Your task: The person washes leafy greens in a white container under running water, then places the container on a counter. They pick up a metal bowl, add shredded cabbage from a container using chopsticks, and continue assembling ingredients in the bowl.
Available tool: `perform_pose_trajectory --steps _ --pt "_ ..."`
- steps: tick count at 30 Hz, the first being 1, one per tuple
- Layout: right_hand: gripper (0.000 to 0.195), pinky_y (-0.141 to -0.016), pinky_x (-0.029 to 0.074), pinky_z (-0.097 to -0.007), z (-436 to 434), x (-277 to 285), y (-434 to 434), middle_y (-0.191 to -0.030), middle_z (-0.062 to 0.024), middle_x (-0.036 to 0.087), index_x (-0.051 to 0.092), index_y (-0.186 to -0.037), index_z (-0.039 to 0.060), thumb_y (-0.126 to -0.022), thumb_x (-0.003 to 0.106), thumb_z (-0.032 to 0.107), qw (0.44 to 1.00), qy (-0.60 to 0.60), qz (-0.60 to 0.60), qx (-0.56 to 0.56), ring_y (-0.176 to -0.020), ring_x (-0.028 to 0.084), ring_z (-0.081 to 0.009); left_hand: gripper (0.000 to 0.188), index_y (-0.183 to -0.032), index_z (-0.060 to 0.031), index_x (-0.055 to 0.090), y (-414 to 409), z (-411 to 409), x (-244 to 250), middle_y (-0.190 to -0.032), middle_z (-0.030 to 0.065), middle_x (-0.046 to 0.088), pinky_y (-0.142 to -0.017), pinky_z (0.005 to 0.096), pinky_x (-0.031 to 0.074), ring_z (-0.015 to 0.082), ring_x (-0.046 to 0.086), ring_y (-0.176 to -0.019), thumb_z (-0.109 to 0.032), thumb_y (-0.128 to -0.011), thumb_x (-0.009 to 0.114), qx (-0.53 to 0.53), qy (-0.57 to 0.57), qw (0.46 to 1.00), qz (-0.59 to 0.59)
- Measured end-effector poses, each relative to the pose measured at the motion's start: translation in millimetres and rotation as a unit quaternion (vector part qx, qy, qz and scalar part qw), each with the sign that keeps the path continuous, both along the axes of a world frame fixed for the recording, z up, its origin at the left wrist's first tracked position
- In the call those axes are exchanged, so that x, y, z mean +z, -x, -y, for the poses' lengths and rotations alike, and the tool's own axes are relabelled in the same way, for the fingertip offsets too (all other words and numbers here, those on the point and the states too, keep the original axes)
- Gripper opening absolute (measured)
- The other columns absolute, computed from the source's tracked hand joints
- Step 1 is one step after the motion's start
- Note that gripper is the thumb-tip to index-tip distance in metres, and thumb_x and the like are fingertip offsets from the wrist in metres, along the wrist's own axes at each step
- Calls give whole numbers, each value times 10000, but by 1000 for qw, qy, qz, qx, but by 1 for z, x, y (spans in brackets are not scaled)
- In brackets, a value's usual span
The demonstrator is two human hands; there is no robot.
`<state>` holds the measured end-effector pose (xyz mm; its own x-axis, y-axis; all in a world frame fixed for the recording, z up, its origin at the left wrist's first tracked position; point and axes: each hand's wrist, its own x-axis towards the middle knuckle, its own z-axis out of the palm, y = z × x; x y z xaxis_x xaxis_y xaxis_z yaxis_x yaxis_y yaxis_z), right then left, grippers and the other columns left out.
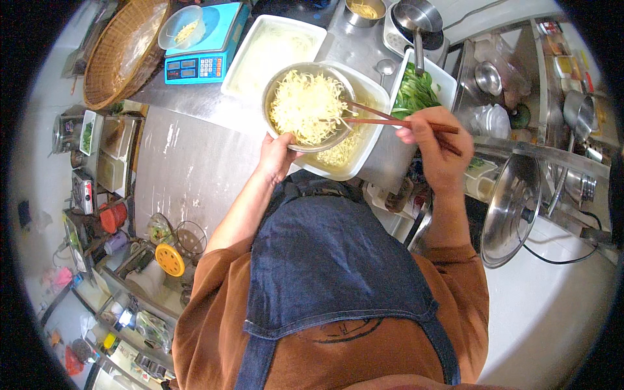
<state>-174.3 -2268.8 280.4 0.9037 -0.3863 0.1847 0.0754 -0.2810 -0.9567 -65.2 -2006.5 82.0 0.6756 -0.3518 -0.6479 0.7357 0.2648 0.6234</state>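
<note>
My left hand (pixel 279 155) grips the near rim of a round stainless steel bowl (pixel 267 108) heaped with bean sprouts (pixel 307 105). In my right hand (pixel 441 141) is a pair of brown chopsticks (pixel 385 120), their tips at the right side of the sprouts. Partly under the bowl lies a white tub (pixel 381 105) with more sprouts in liquid. A second white tray (pixel 233 83) with pale contents in it is to the bowl's upper left. Leafy greens (pixel 414 92) fill a white container beyond my right hand.
A blue digital scale (pixel 195 67) carries a clear bowl (pixel 168 29) with some sprouts. Left of it leans a wicker basket (pixel 97 73). A saucepan (pixel 420 14) sits on a small cooker (pixel 397 39), near a ladle (pixel 385 68). A large metal lid (pixel 509 214) stands at the right.
</note>
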Motion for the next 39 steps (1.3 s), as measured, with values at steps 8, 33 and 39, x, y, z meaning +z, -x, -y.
perform_pose_trajectory --steps 8,33,39 --pt "63 -640 551 -246 1 38 -37 -888 -96 693 698 -985 -56 -991 645 -22 992 38 76 94 -709 680 -130 579 -1469 8 430 -4 1 22 -1340 186 628 -822 440 629 310 693 -1114 -6 -902 549 -51 -34 998 -11" --pt "170 -583 558 -382 -58 1 8 -851 -99 644 692 -962 55 -799 736 73 924 354 36 141 -659 669 -278 565 -1474 -35 361 0 21 -9 -1299 213 617 -674 368 656 310 724 -1000 48 -922 447 82 29 996 -14" --pt "98 -704 559 -343 -32 31 8 -864 -144 719 721 -963 -11 -866 732 -19 962 245 96 66 -754 699 -255 523 -1428 92 408 4 18 26 -1391 235 559 -892 463 624 377 637 -1199 17 -914 464 62 28 998 -17"
